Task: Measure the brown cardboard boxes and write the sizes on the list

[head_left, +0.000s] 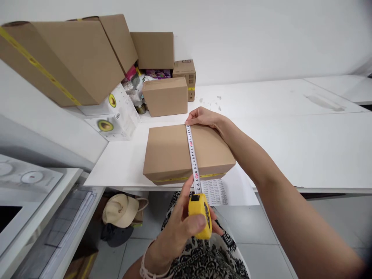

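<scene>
A flat brown cardboard box (168,153) lies at the near edge of the white table (290,147). A white measuring tape (192,155) runs across its top from the far edge to the near one. My left hand (178,228) is closed around the yellow tape case (200,215), held just off the table's front edge. My right hand (205,117) reaches over the box and pinches the tape's end down at the far top edge.
A printed sheet of paper (215,192) sticks out from under the box. Several cardboard boxes (165,96) and avocado-printed cartons (112,116) are stacked at the back left. A beige cap (120,209) lies below the table. A white shelf (31,182) is at the left.
</scene>
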